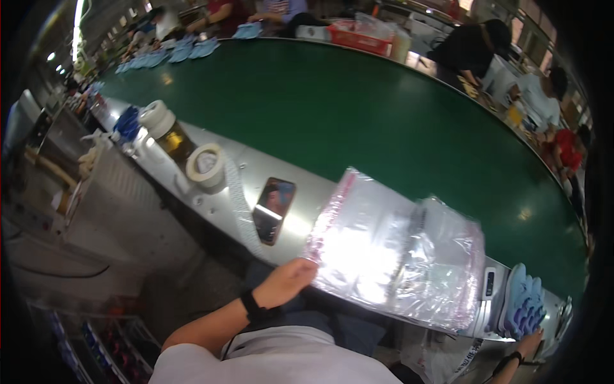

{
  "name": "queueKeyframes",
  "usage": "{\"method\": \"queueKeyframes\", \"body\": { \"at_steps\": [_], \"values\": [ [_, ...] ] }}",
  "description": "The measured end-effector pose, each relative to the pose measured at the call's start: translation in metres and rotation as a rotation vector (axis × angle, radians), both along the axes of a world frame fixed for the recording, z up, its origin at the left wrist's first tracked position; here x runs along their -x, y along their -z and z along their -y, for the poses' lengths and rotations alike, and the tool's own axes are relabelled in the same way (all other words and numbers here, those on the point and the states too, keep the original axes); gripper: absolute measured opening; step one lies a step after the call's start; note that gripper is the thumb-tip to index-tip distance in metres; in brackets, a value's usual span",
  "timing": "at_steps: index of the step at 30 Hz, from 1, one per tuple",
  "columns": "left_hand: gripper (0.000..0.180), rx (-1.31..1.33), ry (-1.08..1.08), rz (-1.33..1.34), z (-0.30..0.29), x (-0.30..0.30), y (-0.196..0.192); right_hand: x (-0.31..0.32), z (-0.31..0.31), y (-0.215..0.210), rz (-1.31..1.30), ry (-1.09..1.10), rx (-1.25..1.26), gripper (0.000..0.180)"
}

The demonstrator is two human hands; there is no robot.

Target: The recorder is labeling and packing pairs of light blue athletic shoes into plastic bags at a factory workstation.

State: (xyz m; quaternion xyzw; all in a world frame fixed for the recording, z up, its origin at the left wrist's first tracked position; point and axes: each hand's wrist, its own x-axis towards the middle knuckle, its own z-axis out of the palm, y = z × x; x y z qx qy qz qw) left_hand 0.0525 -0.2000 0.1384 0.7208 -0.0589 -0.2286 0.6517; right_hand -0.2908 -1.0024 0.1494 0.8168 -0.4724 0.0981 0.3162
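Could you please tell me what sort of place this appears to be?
It looks like a factory floor with a production line, perhaps for footwear: a long green belt, people along its far side, light-blue shoe-like items lined up there, and clear plastic bags on the near side.

I see a shiny metal ledge curving from upper left to lower right of the frame. From that upper-left end I make out a blue bundle, a capped bottle, a tape roll, a phone, clear plastic bags and, lower right, stacked light-blue pieces. Beyond it my feed shows a green belt, light-blue shoes along its upper-left edge.
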Motion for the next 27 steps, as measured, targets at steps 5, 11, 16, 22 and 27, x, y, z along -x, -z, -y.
{"method": "queueKeyframes", "body": {
  "at_steps": [5,11,16,22,27],
  "values": [
    [0.027,-0.194,0.149,-0.025,-0.026,0.024,-0.002,-0.097,-0.116,0.006,0.197,-0.521,0.003,0.046],
    [0.017,-0.567,0.234,0.127,-0.067,0.018,-0.021,-0.219,-0.414,-0.025,0.22,-1.162,-0.474,0.036],
    [0.021,-0.49,-0.047,0.105,-0.101,0.03,-0.017,-0.282,-0.58,-0.037,0.106,-1.641,-0.825,0.025],
    [0.088,-0.922,-0.22,0.783,-0.089,-0.012,-0.03,-0.319,-0.668,-0.04,0.189,-1.725,-0.989,0.026],
    [0.115,-1.036,-0.133,0.755,-0.084,-0.038,-0.015,-0.316,-0.675,-0.046,0.18,-1.718,-0.981,0.026]
  ]
}}
